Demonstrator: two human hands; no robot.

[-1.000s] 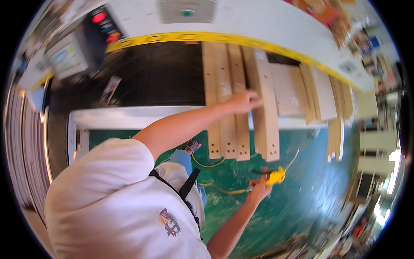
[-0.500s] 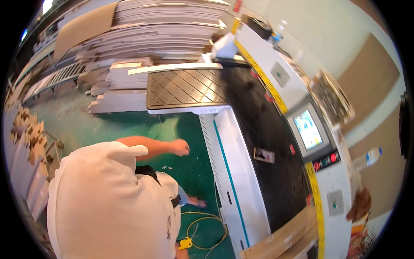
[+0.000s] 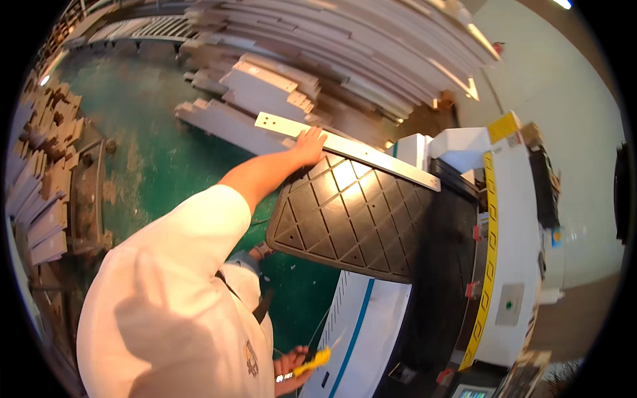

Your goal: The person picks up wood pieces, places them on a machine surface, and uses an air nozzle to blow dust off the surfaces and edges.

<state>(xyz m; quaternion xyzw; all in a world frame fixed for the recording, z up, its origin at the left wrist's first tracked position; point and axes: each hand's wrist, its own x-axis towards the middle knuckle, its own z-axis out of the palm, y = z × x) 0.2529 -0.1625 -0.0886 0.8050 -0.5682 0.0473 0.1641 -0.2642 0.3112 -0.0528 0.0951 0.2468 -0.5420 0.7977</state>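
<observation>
My left hand (image 3: 310, 146) reaches across the black grooved machine table (image 3: 345, 212) and grips the edge of a narrow, pale wooden board (image 3: 378, 158). Small dark holes show at the board's ends. It lies along the table's far edge, its left end jutting out past the corner. Low in the view, close to my body, my right hand (image 3: 289, 366) is closed around a yellow air blow gun (image 3: 314, 361) with a thin nozzle. Part of that hand is cut off by my shirt.
White machine housing (image 3: 514, 245) with a yellow striped edge runs down the right side. Stacked panels (image 3: 371, 46) fill the back. At the left, a cart (image 3: 99, 192) stands beside piled board pieces (image 3: 46, 172). A screen (image 3: 472, 393) shows at the bottom edge.
My view has swung toward the far end of the table. My left hand has gone from hanging over the floor to gripping the board. The blow gun has come up in my right hand.
</observation>
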